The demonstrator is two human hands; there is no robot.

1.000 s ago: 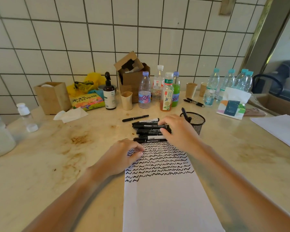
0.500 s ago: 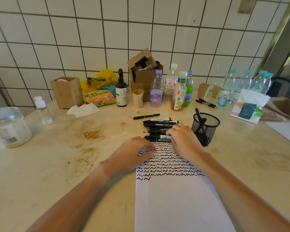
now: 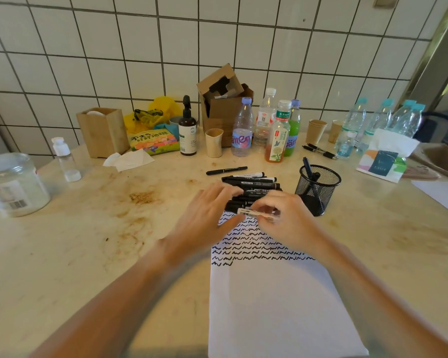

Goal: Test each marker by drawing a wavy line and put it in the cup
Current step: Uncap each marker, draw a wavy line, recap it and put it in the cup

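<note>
Nearest, at 6 o'clock: a white sheet of paper (image 3: pixel 277 306) lying on the stained marble tabletop (image 3: pixel 88 254), its far half filled with rows of black wavy lines (image 3: pixel 254 246).

Over the sheet's far edge, both hands meeting on one black marker (image 3: pixel 254 212) with a white label, print too blurred to read. Left hand (image 3: pixel 204 218) fingers spread, thumb under the marker's left end, fingertips reaching over the pile behind. Right hand (image 3: pixel 287 218) fingers curled and pinching the marker's right end.

Just beyond, at 12 o'clock: a pile of black markers (image 3: pixel 254 186) lying side by side, white print on the barrels not legible. One single marker (image 3: pixel 226 171) apart at the pile's far left.

At 1 o'clock, just beside the pile: a black mesh cup (image 3: pixel 318 188) with one marker (image 3: pixel 308 167) standing tilted inside.

At 9 o'clock: a clear plastic jar (image 3: pixel 13 184) with a barcode label; near it a small clear bottle (image 3: pixel 65 158) with a white cap.

Farther, along the tiled wall, from 10 to 2 o'clock: a wooden box (image 3: pixel 104 131), a crumpled tissue (image 3: pixel 130 161), a colourful packet (image 3: pixel 154 142) with Chinese characters, a dark pump bottle (image 3: pixel 188 130), a beige cup (image 3: pixel 214 142), an open cardboard box (image 3: pixel 224 102), a water bottle (image 3: pixel 242 127) with lettering partly readable as "amen", an orange tea bottle (image 3: pixel 278 133) with a green Chinese label, a green bottle (image 3: pixel 292 130), paper cups (image 3: pixel 316 130), two pens (image 3: pixel 320 151), several blue-capped water bottles (image 3: pixel 380 117), and a tissue pack (image 3: pixel 384 161) marked "TISSUE".
</note>
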